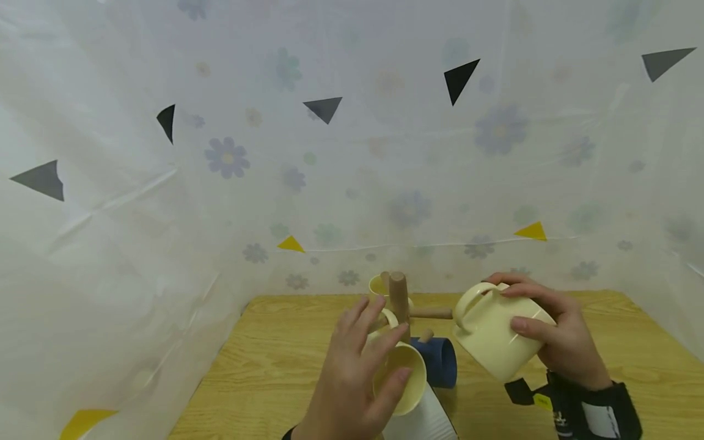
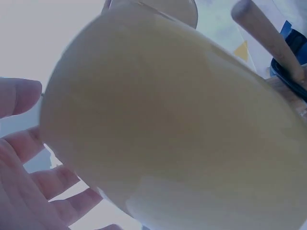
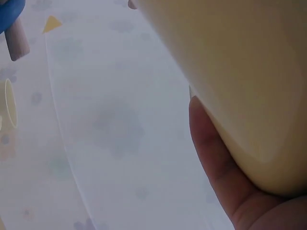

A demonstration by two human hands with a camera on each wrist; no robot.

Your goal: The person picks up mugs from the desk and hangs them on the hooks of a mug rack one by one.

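Nearest the head camera, the left hand rests with straight, spread fingers against a pale yellow ceramic mug that hangs tilted on the wooden peg mug tree, its open mouth facing the camera. From the left wrist view that mug's rounded wall fills the frame, fingertips just beside it. Right of the tree, the right hand grips a second pale yellow mug, fingers and thumb curled round its body, its handle just beside a side peg. A dark blue mug hangs low on the tree, between both yellow ones, above the light wooden table.
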